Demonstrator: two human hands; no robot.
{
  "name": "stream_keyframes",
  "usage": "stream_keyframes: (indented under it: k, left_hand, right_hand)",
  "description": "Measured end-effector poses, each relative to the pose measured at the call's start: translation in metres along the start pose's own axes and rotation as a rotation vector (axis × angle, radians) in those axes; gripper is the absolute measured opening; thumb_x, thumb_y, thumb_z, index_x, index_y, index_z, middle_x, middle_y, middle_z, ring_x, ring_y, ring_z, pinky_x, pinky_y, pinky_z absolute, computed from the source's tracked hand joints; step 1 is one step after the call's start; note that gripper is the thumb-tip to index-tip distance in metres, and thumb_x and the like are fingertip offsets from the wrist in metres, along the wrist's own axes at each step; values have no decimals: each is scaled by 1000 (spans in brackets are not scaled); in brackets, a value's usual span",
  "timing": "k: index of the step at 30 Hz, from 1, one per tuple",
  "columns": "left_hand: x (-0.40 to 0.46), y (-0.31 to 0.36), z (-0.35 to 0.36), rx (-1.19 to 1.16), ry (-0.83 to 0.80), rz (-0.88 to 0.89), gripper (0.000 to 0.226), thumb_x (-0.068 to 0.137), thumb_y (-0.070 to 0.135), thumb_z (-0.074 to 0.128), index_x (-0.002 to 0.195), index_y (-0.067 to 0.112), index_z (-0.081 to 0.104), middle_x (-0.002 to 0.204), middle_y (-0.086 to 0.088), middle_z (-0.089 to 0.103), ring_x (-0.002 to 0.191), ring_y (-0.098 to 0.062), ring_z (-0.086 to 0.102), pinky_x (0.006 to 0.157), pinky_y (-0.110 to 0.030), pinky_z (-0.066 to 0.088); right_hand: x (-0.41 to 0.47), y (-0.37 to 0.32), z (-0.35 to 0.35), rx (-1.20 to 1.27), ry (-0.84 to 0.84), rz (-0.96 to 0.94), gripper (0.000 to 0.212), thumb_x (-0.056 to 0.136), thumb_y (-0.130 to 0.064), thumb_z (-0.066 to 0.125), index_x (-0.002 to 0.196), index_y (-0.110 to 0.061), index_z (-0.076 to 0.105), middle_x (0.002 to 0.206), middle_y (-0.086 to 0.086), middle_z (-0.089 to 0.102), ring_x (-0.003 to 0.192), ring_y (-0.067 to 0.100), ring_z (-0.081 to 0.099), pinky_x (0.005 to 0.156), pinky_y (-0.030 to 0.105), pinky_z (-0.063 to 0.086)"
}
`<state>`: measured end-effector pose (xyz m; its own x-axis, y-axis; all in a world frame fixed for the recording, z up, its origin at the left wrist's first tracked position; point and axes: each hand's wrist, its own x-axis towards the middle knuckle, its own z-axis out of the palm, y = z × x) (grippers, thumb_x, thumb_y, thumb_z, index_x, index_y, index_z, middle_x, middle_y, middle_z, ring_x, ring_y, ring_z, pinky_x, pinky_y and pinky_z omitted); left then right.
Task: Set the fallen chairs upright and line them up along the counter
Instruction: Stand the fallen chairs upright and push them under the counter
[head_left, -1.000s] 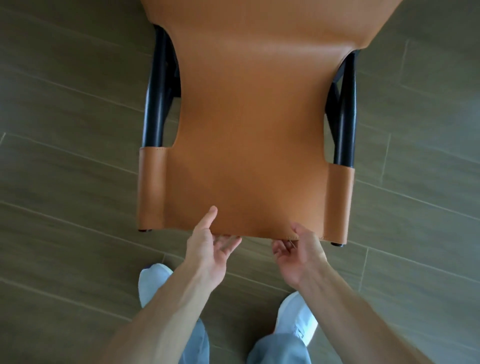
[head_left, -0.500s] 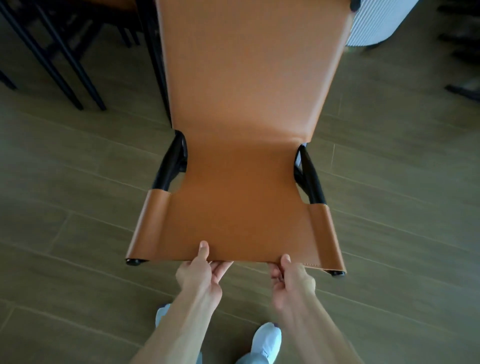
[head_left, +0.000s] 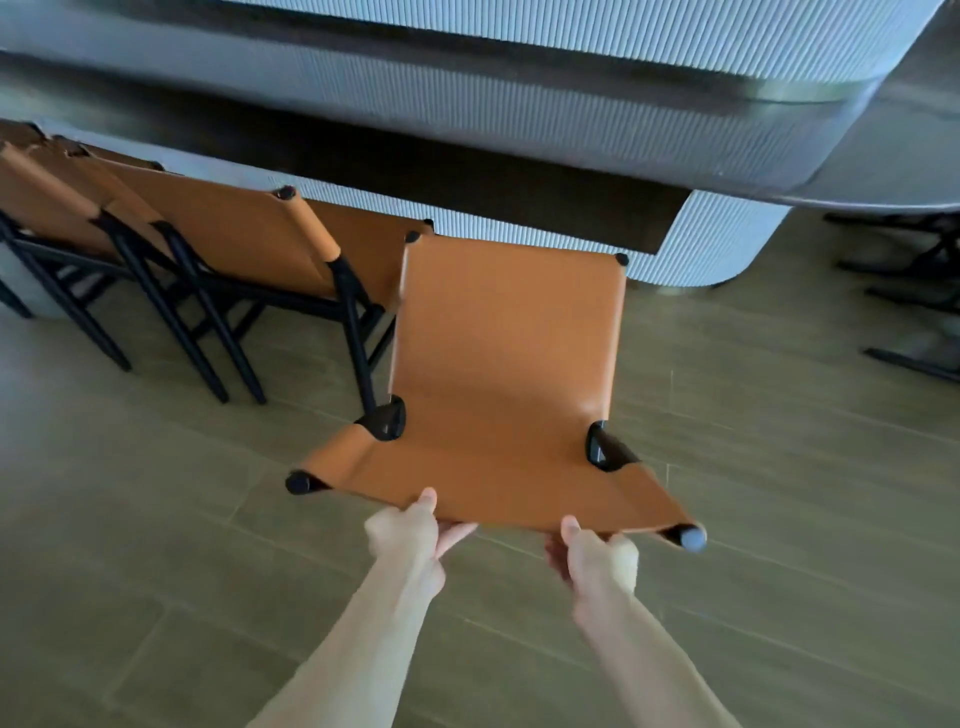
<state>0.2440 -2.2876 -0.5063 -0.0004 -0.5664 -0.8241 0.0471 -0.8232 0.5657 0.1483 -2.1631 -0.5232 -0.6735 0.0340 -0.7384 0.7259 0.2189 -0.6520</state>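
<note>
A person grips the front edge of a tan leather sling chair (head_left: 506, 374) with both hands, the seat facing the camera and its back standing toward the ribbed pale counter (head_left: 571, 109). The left hand (head_left: 408, 535) clamps the seat's front hem left of centre, thumb pressed on top of the leather and fingers curled beneath it. The right hand (head_left: 597, 558) pinches the same hem nearer the right front corner, thumb on top, fingers wrapped under. The chair's black frame ends show at both front corners and at the top of the back; its legs are hidden under the seat, so whether they touch the tiled floor (head_left: 156, 545) cannot be told. Just beside it on the left, a row of matching chairs (head_left: 228, 234) stands upright along the counter's base, backs toward the camera. Dark furniture legs (head_left: 914, 291) sit near the counter's rounded right end.
</note>
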Motion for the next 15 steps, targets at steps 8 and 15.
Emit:
stream_keyframes:
  k: [8,15]
  left_hand:
    - [37,101,139,55,-77,176,20,98,4,61,118,3,58,100,-21,68,54,-37,72,50,-42,62]
    - [91,159,241,210,-103,285,18,102,9,54,119,7,49,95,-19,59,49,-36,71,47,-43,60]
  right_hand:
    - [57,-141,91,-60,39,-256,13,98,-16,61,108,-9,57,94,11,72,64,20,68,58,33,58]
    - [113,-229,157,-148,67,-277,18,102,-21,55,112,-8,49,117,12,64,47,24,70,64,35,63]
